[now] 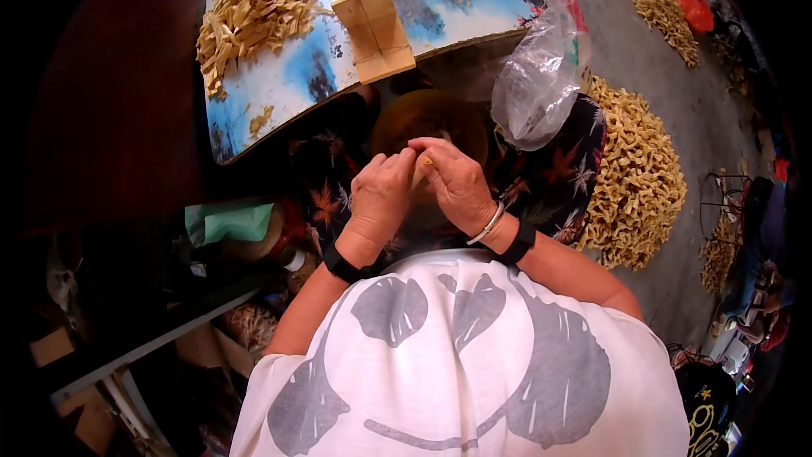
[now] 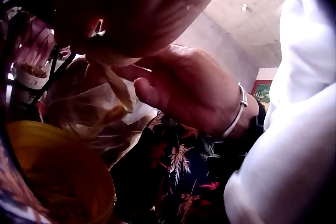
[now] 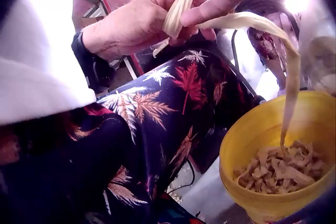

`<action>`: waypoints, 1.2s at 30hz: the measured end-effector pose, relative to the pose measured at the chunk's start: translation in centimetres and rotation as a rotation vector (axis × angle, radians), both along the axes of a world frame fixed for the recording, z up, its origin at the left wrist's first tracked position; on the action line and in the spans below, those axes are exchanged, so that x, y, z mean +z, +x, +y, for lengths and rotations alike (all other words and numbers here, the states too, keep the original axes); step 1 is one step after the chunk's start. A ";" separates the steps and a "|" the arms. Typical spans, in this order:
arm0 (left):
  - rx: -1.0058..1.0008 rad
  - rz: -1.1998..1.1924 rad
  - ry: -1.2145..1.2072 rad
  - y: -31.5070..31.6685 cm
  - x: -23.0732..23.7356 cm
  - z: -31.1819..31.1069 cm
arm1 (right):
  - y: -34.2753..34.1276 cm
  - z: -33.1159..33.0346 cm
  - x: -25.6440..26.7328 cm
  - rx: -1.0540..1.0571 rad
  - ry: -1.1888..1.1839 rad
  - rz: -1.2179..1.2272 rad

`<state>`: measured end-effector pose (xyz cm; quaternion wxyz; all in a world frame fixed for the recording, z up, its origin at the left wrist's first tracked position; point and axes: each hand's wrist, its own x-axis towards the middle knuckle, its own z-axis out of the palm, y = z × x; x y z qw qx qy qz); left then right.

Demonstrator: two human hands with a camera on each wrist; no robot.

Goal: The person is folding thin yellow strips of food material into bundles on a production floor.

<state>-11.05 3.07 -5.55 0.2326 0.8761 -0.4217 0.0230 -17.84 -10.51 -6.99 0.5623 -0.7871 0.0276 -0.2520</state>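
Close together over my lap, my left hand [image 1: 381,195] and right hand [image 1: 457,182] both pinch a pale yellow flat strip [image 3: 181,13]. In the right wrist view the strip is folded in a loop between the fingers of both hands. A long tail of it arcs over and hangs down into a yellow bucket [image 3: 228,174]. Inside the bucket lie many short, crumpled pale pieces [image 3: 278,174]. In the left wrist view the left hand is large and dark in front, with a strip end dangling below it.
Beyond the lap, a painted tabletop [image 1: 279,110] bears a heap of strips [image 1: 262,8] and an L-shaped wooden piece [image 1: 372,32]. A clear plastic bag [image 1: 537,89] hangs over its right edge. On the floor at right lies a large pile of knotted pieces [image 1: 639,178].
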 end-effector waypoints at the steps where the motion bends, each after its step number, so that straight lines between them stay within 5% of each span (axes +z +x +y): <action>1: -0.019 -0.020 -0.032 0.0 0.4 0.0 | 0.2 0.0 -0.6 -0.011 0.048 0.080; 3: -0.066 -0.059 -0.097 0.1 1.1 0.0 | 1.0 -0.3 -1.3 -0.041 0.143 0.240; 6: -0.035 -0.162 -0.276 0.2 1.2 -0.5 | 1.8 -0.2 -0.6 -0.011 0.620 0.572; 15: 0.126 0.131 -0.297 0.9 0.8 0.2 | 1.6 -0.6 -0.8 0.291 0.533 0.521; 18: 0.069 0.176 -0.337 0.7 1.1 0.2 | 1.8 -1.1 -2.2 0.237 0.167 0.293; 21: 0.082 0.118 -0.321 1.0 0.5 0.4 | 1.3 -0.9 -0.6 0.416 0.842 0.591; 24: 0.185 0.164 -0.386 0.8 0.4 0.5 | 1.5 -1.0 -0.5 0.428 1.032 0.598; 30: 0.284 0.616 -0.563 -0.2 0.8 0.5 | 1.9 -0.7 -0.6 0.337 0.647 0.453; 33: 0.235 0.548 -0.565 0.7 0.0 1.2 | 1.7 -0.9 0.8 0.237 0.916 0.539; 36: 0.229 0.524 -0.578 1.1 0.3 1.3 | 1.6 -2.3 -0.1 0.486 0.908 0.745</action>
